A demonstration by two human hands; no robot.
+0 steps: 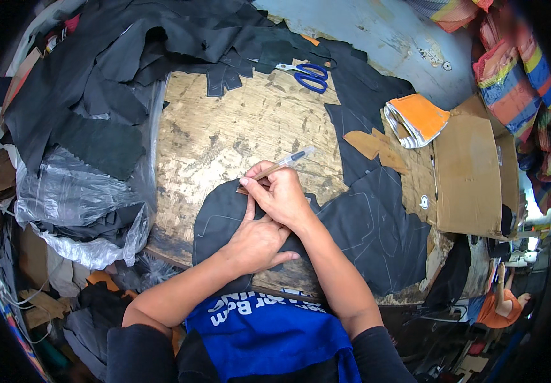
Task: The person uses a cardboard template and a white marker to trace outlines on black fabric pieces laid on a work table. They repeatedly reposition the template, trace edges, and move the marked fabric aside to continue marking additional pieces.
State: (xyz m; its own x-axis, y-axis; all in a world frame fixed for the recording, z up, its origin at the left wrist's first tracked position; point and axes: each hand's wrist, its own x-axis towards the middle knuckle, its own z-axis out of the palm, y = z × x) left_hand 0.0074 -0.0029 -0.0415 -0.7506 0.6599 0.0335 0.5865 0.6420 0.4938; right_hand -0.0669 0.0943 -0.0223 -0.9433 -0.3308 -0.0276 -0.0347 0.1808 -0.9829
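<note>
My right hand [280,195] is closed round a slim pen [294,157], whose capped end points up and away. The pen's other end is down at the far edge of a black leather-like piece [218,214] that bears a thin pale outline. Spread over that piece, my left hand [256,244] lies with its index finger stretched toward the pen's tip and its thumb out to the right. A small brown scrap [242,190] shows by the fingertips; most of it is hidden. To the right lies a larger black piece [377,233] with drawn pale outlines.
Blue-handled scissors [312,78] rest at the far side of the worn wooden board [224,127]. Black sheets [122,51] are heaped at the far left, above clear plastic [74,198]. On the right are a tan scrap [374,148], an orange-and-white bundle [419,118] and a cardboard box [467,172].
</note>
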